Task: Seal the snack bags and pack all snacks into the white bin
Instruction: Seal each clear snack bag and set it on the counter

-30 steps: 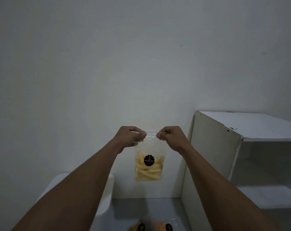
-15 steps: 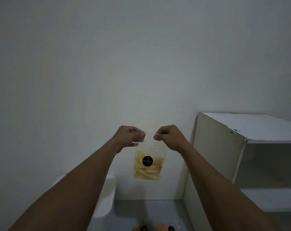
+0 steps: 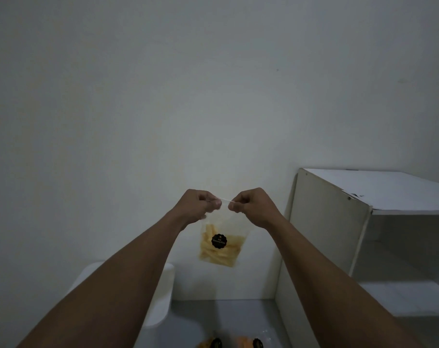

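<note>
1. The person holds both arms stretched forward in front of a plain light wall (image 3: 163, 96).
2. The left hand (image 3: 197, 204) is closed, and its fingers pinch the top left corner of a clear snack bag (image 3: 221, 244).
3. The right hand (image 3: 253, 205) is closed too, and it pinches the top right part of the same bag's upper edge.
4. The two hands are near to each other, with only a short piece of the bag's top strip visible between them.
5. The snack bag hangs in the air below the hands, a little tilted, and it touches nothing else.
6. Inside the bag there are pale yellow sticks, which fill the lower half; a round black label (image 3: 219, 240) sits on the front, but its text is too small to read.
7. I cannot tell if the top of the bag is already sealed.
8. Below the left forearm stands a white bin (image 3: 163, 297); only its right side and one rounded corner are visible, and the arm hides its inside.
9. At the bottom edge of the view, two more bags with orange snacks (image 3: 238, 342) and black labels lie on the grey table (image 3: 226, 315), just to the right of the bin.
10. On the right side stands a white shelf unit (image 3: 326, 234) with open compartments, well apart from the hanging bag.
</note>
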### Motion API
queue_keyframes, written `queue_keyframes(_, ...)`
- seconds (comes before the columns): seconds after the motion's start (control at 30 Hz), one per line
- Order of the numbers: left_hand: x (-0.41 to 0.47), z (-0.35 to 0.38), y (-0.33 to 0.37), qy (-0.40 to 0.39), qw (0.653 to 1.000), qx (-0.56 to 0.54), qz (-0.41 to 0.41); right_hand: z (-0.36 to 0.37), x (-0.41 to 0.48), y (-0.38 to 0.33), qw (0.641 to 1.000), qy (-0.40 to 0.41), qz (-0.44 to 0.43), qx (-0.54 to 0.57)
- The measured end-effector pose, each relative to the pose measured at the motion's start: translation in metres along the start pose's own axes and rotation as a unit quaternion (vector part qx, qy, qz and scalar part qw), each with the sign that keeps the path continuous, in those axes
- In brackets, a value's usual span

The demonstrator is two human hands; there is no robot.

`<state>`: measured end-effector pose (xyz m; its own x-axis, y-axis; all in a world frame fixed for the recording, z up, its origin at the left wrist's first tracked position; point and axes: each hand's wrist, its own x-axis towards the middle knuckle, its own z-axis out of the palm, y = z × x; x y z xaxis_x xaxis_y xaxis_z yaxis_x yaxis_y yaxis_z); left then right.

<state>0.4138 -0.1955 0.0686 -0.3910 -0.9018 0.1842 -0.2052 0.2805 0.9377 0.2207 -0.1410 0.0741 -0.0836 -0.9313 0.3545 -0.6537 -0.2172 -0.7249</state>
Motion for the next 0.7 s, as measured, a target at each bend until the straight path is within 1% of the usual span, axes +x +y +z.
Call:
queue_keyframes(0.1,0.005,-0.002,-0.004,0.033,0.998,0.046,0.02,0.0,-0.005,0.004,1.0,-0.018,0.0,0.013)
queue_keyframes(0.2,0.007,-0.004,-0.005,0.055,0.997,0.045,0.028,-0.003,-0.008,0.01,1.0,-0.024,0.013,0.016)
queue_keyframes(0.33,0.003,-0.003,-0.002,0.028,0.999,0.01,0.017,-0.009,-0.009,0.017,1.0,0.015,0.022,0.006)
queue_keyframes(0.47,0.002,-0.003,-0.003,0.035,0.999,-0.036,-0.012,-0.011,-0.011,0.017,0.999,0.022,0.024,0.025)
queue_keyframes(0.57,0.001,-0.002,0.0,0.043,0.998,-0.033,-0.012,-0.011,-0.011,0.017,0.999,0.019,0.015,0.036)
queue_keyframes(0.67,0.001,0.002,0.001,0.014,0.999,-0.021,-0.024,-0.007,-0.011,0.014,1.0,0.01,0.007,0.009)
queue_keyframes(0.7,0.002,0.004,0.0,0.019,1.0,-0.012,-0.022,-0.005,-0.01,0.013,1.0,0.014,0.006,0.002)
